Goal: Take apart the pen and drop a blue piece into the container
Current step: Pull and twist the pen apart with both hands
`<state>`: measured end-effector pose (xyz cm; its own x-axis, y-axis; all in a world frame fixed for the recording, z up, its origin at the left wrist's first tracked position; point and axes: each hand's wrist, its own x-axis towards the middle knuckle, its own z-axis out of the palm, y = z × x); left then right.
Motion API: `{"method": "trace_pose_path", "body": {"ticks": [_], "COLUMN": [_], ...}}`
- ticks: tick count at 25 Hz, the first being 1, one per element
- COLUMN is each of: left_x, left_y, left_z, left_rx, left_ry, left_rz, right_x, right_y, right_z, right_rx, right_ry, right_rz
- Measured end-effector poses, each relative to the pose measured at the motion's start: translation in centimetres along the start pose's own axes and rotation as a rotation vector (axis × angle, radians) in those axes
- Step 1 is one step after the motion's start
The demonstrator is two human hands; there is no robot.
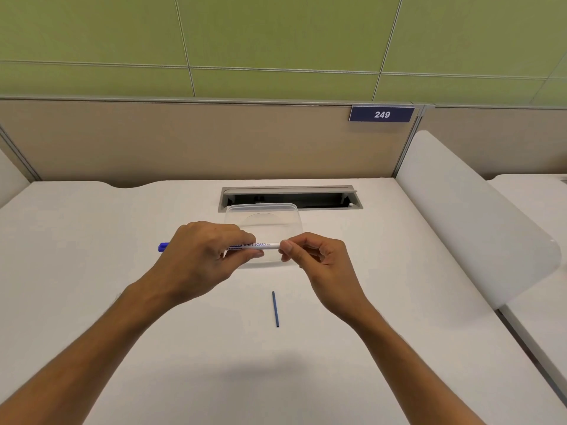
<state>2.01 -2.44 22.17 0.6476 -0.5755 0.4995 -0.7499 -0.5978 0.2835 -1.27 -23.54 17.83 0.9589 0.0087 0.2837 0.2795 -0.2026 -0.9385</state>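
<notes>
A white whiteboard pen [256,245] with a blue cap end sticking out on the left lies level between both hands, above the desk. My left hand [202,259] is wrapped around its left half. My right hand [316,256] pinches its right tip with thumb and forefinger. Just behind the pen stands a clear plastic container [264,216], open at the top. A thin blue rod [275,308] lies loose on the white desk [122,271], nearer to me than the hands and apart from them.
An open cable slot [290,197] cuts into the desk behind the container. A beige partition with a "249" sign [381,114] closes the back. A white curved divider [472,216] stands along the right edge.
</notes>
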Motion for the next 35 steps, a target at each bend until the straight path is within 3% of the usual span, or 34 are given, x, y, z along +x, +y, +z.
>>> {"method": "trace_pose_path", "body": {"ticks": [13,22,35], "left_x": [0.00,-0.16,-0.03], "left_y": [0.02,-0.75,-0.42], "left_z": [-0.01,0.29,0.22], "left_rx": [0.010,-0.146,-0.055], "left_ry": [-0.015,-0.050,-0.006], "left_rz": [-0.010,-0.132,-0.059], "right_x": [0.25,0.36,0.31], "right_y": [-0.29,-0.10,-0.35], "right_z": [-0.01,-0.16,0.35], "right_rx": [-0.021,-0.023,-0.025], "right_ry": [0.049,-0.002,0.039], "right_rz": [0.026,0.001,0.036]}}
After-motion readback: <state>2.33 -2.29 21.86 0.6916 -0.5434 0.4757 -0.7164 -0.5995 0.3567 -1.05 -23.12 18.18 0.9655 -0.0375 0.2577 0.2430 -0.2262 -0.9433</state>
